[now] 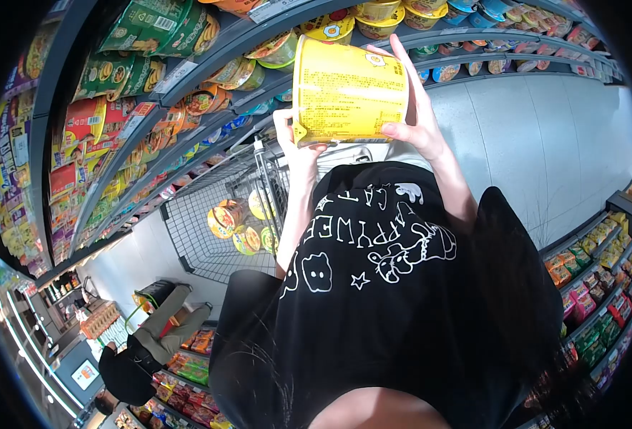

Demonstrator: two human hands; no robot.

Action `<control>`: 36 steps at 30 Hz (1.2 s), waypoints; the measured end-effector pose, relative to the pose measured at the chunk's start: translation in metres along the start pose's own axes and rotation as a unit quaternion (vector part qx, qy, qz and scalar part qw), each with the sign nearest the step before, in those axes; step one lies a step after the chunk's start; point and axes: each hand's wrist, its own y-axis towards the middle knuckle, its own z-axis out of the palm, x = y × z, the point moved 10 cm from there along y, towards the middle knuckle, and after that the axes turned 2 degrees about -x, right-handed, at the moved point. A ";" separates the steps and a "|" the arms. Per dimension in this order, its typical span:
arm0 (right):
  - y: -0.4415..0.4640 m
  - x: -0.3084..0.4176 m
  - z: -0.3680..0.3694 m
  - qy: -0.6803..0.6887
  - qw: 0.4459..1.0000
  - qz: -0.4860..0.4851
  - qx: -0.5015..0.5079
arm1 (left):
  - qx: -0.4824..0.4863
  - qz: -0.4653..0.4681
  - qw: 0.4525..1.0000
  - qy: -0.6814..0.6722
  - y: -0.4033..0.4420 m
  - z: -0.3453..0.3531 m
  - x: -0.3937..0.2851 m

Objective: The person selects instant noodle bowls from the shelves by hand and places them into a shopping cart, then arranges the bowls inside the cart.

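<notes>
In the head view I'm watching the left hand (289, 136) and right hand (422, 125) clamping a yellow tub (351, 93) sideways between them, its contents hidden. Beside the left forearm (301, 187), a wire cart (190, 239) is holding several round tubs (224, 218), some partly covered. Shelves (219, 44) are curving into dark edges, cut off and growing too blurred to read.

Head-worn view, forward-down onto near hands (422, 123)

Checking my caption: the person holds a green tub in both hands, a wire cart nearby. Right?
No: the tub is yellow, as the head view shows. The left hand and right hand do hold it, and the wire cart is nearby.
</notes>
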 end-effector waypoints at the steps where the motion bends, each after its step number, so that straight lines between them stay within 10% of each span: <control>1: 0.000 0.000 0.001 0.000 1.000 0.000 0.000 | 0.000 0.000 1.000 0.000 -0.001 0.003 -0.003; 28: -0.016 -0.053 -0.004 -0.010 0.990 0.143 -0.016 | -0.001 -0.009 0.999 0.046 0.010 0.002 0.002; 36: 0.001 -0.047 0.048 -0.169 0.984 0.051 0.031 | -0.031 -0.180 0.954 -0.238 0.010 -0.026 0.032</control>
